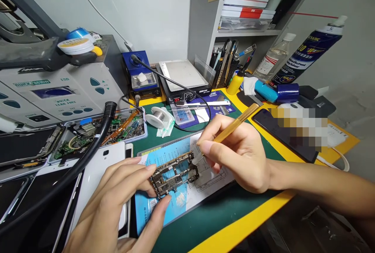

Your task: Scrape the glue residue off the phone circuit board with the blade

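Note:
My left hand (117, 202) grips a phone circuit board (171, 177) by its left end, fingertips at the upper edge and thumb at the lower corner. The board is a narrow frame with openings, tilted above a blue and white printed sheet (164, 214). In my right hand (237, 155) is a gold-handled scraper knife (237, 122), pinched like a pen. Its thin metal blade points down-left at the board's right end; whether it touches cannot be made out. A line drawing on the sheet lies below my right hand.
At the left stand a soldering station (58, 93), a thick black hose (99, 139) and several phones. Behind are a solder spool (156, 118) and a heating plate (184, 75). A black phone (284, 134), a yellow bottle (235, 82) and a spray can (310, 54) stand right.

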Demonstrator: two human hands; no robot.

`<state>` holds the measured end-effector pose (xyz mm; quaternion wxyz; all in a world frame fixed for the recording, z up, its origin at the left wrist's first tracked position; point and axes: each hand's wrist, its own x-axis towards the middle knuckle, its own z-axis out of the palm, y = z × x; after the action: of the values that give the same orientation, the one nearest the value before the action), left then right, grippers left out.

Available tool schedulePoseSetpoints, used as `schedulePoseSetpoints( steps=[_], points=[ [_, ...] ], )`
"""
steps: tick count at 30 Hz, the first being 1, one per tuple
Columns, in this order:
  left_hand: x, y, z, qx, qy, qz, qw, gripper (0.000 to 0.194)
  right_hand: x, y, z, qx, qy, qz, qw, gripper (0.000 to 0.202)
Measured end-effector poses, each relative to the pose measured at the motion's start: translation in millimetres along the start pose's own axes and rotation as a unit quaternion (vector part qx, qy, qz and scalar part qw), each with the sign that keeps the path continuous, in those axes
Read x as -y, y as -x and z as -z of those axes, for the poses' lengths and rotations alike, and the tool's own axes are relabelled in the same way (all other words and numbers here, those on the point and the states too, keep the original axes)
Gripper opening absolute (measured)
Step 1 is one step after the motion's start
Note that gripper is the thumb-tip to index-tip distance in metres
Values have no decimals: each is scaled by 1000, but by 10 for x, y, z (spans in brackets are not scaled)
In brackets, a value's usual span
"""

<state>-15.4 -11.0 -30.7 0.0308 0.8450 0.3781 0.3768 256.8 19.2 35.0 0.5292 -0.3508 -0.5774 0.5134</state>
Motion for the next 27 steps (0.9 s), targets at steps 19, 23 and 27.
schedulePoseSetpoints(
  steps=[19,23,27],
  points=[
    [112,123,21,33,5,13,999,58,37,-24,-1,-17,-13,-84,996,16],
    [37,77,30,26,4,9,1000,52,7,-41,12,-4,-49,-123,991,12],
    [-52,-31,17,-4,11,21,1000,53,-18,-79,32,5,-111,-174,978,8]
  ],
)
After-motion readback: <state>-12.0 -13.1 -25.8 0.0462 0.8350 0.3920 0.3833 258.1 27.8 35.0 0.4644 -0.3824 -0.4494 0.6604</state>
